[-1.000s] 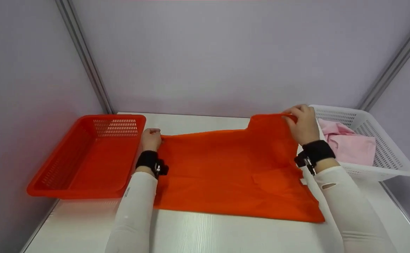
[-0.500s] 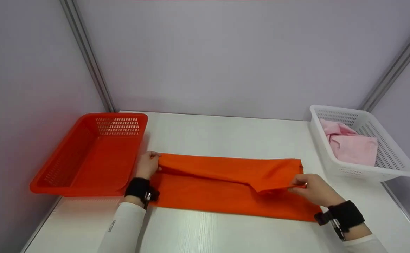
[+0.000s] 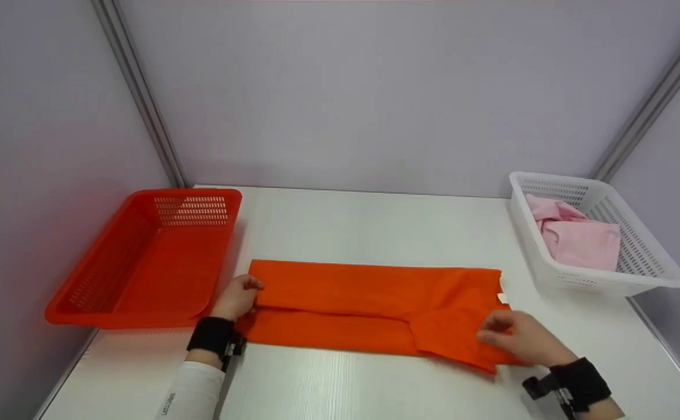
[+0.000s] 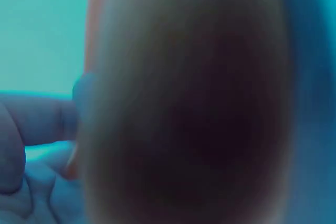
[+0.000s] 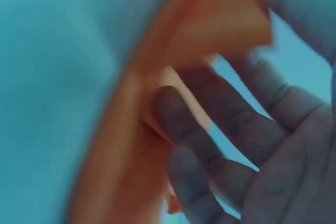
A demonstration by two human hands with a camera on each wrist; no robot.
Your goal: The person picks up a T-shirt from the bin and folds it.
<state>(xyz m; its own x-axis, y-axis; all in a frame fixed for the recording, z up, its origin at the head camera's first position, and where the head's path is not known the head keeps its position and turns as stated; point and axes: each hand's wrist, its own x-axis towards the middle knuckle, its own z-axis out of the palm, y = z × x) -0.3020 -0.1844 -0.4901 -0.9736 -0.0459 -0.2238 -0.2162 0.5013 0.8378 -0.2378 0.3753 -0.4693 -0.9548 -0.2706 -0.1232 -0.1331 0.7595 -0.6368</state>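
- An orange cloth (image 3: 369,289) lies on the white table (image 3: 346,227), in the middle part, between the two baskets but nearer to the person
- It is folded into a long shape, with the upper layer covering the far part; near the right end, a flap of it reaches over the near edge
- A small white label (image 3: 503,298) shows at the right end of the cloth
- The left hand (image 3: 238,297) is at the left end of the cloth with bent fingers; whether it pinches the cloth or only touches it, I cannot tell
- The right hand (image 3: 518,337) is at the right end, above the cloth; its fingers (image 5: 239,127) are loosely bent and spread apart, free of any grip
- Each wrist wears a black band, left (image 3: 211,333) and right (image 3: 580,382)
- The red basket (image 3: 171,268) stands at the left, beside the left hand
- The white basket (image 3: 637,279) stands at the far right and holds a pink cloth (image 3: 585,244)
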